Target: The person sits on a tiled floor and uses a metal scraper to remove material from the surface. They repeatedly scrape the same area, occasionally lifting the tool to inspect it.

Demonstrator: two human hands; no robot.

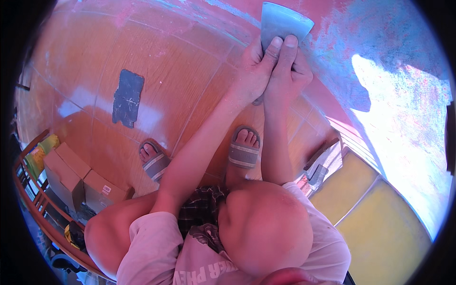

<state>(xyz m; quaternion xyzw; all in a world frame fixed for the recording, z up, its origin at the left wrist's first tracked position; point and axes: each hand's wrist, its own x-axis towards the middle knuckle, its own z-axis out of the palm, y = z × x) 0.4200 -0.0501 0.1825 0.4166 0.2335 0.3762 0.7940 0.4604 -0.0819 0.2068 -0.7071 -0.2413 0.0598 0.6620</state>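
A wide flared scraper blade [285,23] points up and away from me at the top of the head view, near the foot of a wall with worn blue and pink paint [335,46]. My left hand [258,71] and my right hand [290,71] are closed on the tool side by side, both thumbs pressed on the lower part of the blade. The handle is mostly hidden by my hands; a dark rounded end shows just under them. Whether the blade touches the wall, I cannot tell.
A dark flat piece with ragged edges [128,99] lies on the tiled floor [171,67]. Sandalled feet stand below my arms. Open cardboard boxes [67,171] and a curved railed frame [57,245] are at the lower left. At the lower right is a yellow panelled surface [377,224].
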